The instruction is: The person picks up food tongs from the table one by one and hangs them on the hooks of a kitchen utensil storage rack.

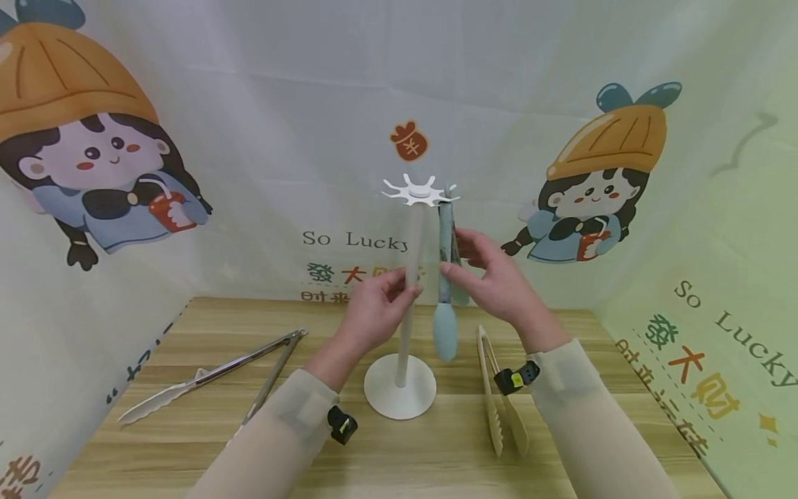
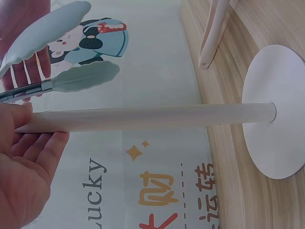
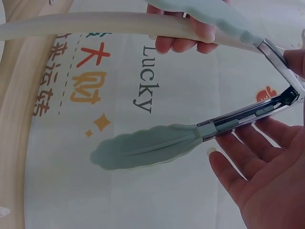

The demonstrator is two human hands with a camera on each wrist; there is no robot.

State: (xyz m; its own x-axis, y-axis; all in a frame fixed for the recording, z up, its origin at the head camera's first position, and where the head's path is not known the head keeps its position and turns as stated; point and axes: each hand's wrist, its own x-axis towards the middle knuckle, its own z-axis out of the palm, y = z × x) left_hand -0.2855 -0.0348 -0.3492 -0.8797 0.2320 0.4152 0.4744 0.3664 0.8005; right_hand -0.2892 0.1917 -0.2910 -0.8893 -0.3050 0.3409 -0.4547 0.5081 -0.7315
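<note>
A white stand has a round base, an upright pole and a star-like hook top. My left hand grips the pole below the top, thumb on one side and fingers on the other. Pale blue-green tongs with metal arms hang upright at the hook top's right side, silicone heads down and spread apart. My right hand holds them between thumb and fingers; in the right wrist view the thumb is at one arm and the fingers lie along the other.
Metal tongs lie spread on the wooden table's left, partly behind my left sleeve. Beige tongs lie to the right of the base, partly under my right wrist. A printed cloth hangs behind and at the sides.
</note>
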